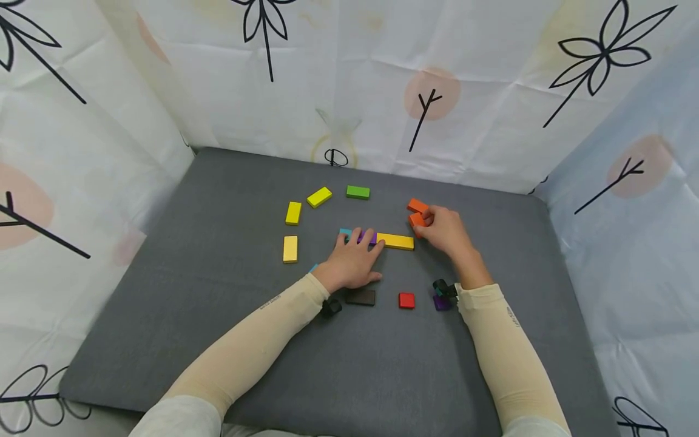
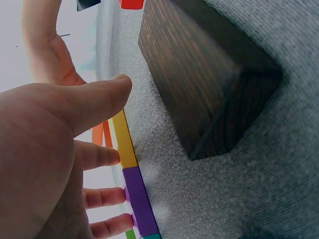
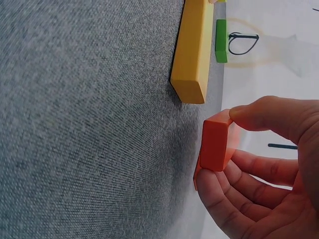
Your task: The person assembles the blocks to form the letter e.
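Observation:
My right hand (image 1: 448, 233) pinches an orange block (image 3: 214, 144) between thumb and fingers, at the right end of a row of blocks. A second orange block (image 1: 417, 206) lies just behind it. That row holds a golden-yellow block (image 1: 397, 242), a purple block (image 2: 139, 201) and a teal block (image 1: 344, 232), end to end. My left hand (image 1: 352, 264) spreads over the row with straight fingers, its fingertips at the purple and golden-yellow blocks' side. Behind these fingers the purple and teal blocks are partly hidden. A dark brown block (image 2: 199, 74) lies below my left palm.
Left of the row lie a pale yellow block (image 1: 290, 249) and two yellow blocks (image 1: 293, 213); a green block (image 1: 357, 192) lies behind. Nearer me are a red block (image 1: 406, 300) and a dark purple block (image 1: 442, 303). Patterned cloth (image 1: 349, 91) walls the grey table (image 1: 229, 243).

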Tool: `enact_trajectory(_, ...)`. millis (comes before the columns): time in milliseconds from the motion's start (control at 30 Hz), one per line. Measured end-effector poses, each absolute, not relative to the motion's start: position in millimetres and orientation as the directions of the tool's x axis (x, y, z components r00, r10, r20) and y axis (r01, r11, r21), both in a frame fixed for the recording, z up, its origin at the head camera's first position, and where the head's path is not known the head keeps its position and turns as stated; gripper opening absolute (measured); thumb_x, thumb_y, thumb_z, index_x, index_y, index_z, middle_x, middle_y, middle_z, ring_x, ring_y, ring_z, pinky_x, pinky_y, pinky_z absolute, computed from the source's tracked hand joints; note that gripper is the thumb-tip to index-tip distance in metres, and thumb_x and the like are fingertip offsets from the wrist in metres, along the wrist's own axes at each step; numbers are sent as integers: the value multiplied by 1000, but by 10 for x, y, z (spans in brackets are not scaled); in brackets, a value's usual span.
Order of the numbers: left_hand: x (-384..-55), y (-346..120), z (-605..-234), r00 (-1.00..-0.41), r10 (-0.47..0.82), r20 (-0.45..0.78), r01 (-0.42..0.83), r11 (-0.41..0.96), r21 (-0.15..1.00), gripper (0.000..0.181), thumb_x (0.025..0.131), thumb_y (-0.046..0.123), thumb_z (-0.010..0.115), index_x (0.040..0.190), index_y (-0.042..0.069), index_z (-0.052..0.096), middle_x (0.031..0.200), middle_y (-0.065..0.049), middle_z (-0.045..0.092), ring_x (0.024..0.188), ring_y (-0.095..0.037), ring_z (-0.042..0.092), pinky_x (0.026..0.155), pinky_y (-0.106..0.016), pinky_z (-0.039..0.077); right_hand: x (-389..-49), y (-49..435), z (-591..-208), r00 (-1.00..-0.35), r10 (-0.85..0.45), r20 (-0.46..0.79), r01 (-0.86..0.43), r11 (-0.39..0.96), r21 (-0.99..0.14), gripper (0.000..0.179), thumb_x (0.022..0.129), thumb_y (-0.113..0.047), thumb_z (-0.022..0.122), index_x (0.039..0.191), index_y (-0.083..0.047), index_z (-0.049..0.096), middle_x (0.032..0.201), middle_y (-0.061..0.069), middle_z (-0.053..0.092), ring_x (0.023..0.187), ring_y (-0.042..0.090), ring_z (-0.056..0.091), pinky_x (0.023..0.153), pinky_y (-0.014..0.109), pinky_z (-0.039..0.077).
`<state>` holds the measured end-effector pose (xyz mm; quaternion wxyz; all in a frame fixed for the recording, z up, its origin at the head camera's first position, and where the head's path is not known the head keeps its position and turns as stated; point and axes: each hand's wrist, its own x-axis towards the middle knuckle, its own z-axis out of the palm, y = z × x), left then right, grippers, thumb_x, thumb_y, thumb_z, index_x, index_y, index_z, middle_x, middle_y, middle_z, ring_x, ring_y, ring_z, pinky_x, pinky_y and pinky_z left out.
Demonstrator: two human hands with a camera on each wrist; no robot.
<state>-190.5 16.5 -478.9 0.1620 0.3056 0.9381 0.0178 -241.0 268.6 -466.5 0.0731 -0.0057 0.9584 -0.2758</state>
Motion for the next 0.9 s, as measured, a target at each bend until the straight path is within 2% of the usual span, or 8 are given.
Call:
enact_trajectory(667,-1906,169,-4807,-761,581,-288,571,811,126,82,107,61,60,173,22,32,177,-13,20,160,-41,19,123,-67,24,-2444,2607,-4721,-986,-51,-161,41,852,-522,37,102,-21,75,125,6,67,115,22,70,95,36,65,85,49,55)
enact_trajectory(900,-1911,172,-4807,-759,578,-300,567,813,133,82,107,61,60,173,22,32,177,-12,20,160,-40,19,123,-66,24,-2463,2570,-4745,-985,-46,-168,46,861,-507,33,101,-22,75,119,4,66,108,20,70,88,33,62,79,45,53)
